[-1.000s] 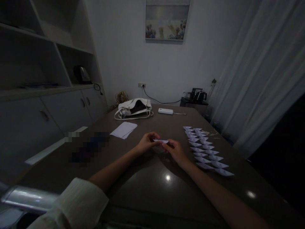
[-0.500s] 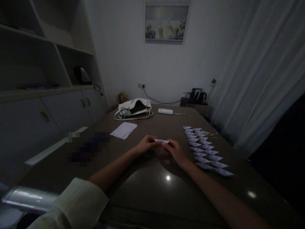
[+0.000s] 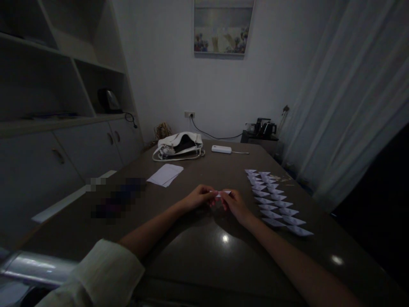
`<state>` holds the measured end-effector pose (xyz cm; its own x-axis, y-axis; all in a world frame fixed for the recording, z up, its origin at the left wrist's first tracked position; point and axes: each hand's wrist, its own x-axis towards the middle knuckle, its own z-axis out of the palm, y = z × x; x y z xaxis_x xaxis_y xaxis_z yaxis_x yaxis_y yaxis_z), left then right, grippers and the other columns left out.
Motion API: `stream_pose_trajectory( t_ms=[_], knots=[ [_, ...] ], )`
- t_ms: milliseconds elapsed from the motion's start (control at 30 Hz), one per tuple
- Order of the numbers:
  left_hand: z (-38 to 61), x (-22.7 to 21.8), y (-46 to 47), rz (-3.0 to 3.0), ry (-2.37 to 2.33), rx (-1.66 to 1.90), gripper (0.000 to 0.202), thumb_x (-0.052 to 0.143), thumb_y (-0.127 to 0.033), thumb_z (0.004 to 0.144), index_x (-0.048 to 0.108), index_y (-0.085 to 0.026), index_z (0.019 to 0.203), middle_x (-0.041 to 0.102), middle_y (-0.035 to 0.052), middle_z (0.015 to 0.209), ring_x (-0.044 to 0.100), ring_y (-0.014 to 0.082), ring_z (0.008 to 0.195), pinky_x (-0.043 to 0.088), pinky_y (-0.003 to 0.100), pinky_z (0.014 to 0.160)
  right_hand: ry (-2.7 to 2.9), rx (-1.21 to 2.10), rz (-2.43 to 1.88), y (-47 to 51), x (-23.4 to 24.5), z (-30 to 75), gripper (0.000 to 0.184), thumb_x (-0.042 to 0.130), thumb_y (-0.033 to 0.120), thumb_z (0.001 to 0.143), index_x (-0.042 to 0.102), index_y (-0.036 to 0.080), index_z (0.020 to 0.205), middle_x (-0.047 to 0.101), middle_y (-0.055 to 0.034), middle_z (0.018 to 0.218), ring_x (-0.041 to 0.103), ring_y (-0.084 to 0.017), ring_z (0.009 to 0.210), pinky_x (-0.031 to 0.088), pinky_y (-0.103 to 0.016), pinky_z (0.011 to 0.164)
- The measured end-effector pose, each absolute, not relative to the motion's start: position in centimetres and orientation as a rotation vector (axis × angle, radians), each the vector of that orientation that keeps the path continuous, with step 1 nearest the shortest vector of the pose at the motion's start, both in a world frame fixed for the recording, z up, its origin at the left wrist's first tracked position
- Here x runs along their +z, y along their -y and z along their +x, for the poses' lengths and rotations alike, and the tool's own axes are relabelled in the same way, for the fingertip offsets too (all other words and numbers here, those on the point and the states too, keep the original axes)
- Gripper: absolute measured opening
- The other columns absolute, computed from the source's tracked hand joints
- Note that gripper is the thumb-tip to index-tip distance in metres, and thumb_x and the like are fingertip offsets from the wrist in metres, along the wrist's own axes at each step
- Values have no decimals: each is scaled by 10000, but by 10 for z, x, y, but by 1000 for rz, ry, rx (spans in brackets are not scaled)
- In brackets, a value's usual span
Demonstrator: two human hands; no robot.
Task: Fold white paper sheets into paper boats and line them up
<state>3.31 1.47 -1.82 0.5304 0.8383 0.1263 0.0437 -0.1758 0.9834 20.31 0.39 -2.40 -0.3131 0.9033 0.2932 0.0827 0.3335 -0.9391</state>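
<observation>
Leftmost, we see white cabinets (image 3: 79,147) along the wall, with a kettle (image 3: 110,101) in the open shelf above them. Nearer to us, our pale sleeve (image 3: 108,273) covers part of the left arm, and past it a pixelated patch (image 3: 118,198) hides whatever lies on the dark tabletop (image 3: 198,260). Next come a few overlapping white sheets (image 3: 165,175), lying flat, with a white bag (image 3: 174,140) behind them, its mouth gaping.

At the middle, our left hand (image 3: 201,197) pinches the left part of a small folded paper (image 3: 227,192) between thumb and fingers, over the tabletop. Our fingers cover much of the paper. Farther back lies a white device (image 3: 221,149) with a short cable pointing right. Our right hand (image 3: 234,204) pinches the paper's other side, its thumb close to the left thumb.

To the right, folded paper boats (image 3: 283,204) stand in 2 rows running away from us, well apart from our hands. Beyond them hangs a sheer curtain (image 3: 345,94).
</observation>
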Motion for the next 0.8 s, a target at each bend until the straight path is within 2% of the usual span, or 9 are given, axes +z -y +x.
stream_pose_trajectory(
  t_ms=[133, 367, 533, 800],
  knots=[
    [33, -16, -12, 1689, -759, 858, 396, 579, -473, 784, 638, -86, 726, 560, 5, 566, 497, 89, 505, 385, 194, 503, 1642, 1093, -917, -2, -25, 202, 383, 495, 435, 783, 470, 185, 493, 418, 44, 420, 386, -86, 374, 294, -199, 383],
    [34, -13, -10, 1677, -760, 837, 388, 590, -470, 775, 643, -90, 722, 561, 6, 559, 501, 92, 502, 384, 193, 500, 1700, 1122, -901, -2, -26, 202, 462, 463, 532, 813, 496, 179, 516, 434, 38, 436, 393, -87, 389, 301, -206, 411],
    [35, -17, -13, 1564, -780, 810, 462, 552, -554, 765, 629, -102, 706, 570, 5, 548, 515, 97, 486, 404, 205, 512, 1730, 1077, -896, -3, -25, 204, 444, 473, 531, 810, 509, 175, 546, 420, 50, 440, 366, -83, 371, 274, -211, 398],
    [33, -10, -12, 1644, -849, 894, 500, 543, -587, 753, 606, -105, 636, 542, -5, 502, 472, 88, 464, 333, 198, 470, 1569, 1061, -950, -3, -26, 201, 519, 478, 613, 771, 494, 177, 490, 415, 40, 400, 379, -82, 353, 282, -207, 374]
  ],
)
